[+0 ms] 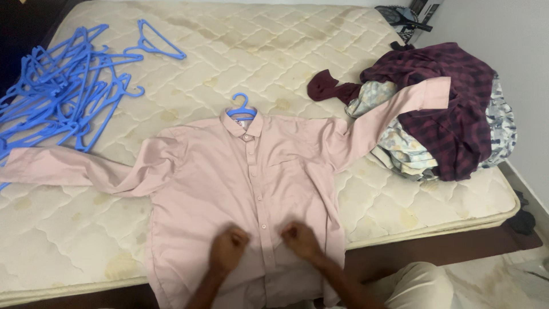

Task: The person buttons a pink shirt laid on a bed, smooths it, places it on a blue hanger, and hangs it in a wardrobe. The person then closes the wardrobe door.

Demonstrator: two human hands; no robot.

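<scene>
Mattress (pixel 400 212): shirt (pixel 229 171) under curled fingers (pixel 231 243)

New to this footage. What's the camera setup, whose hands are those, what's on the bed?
One camera, worn on a person's head, looking down at their own bare hands. The left hand and right hand are both closed on the front of a pink shirt, either side of its button line. The shirt lies spread on a quilted mattress, with a blue hanger in its collar. To the left is a heap of blue hangers; to the right, a pile of clothes.
</scene>
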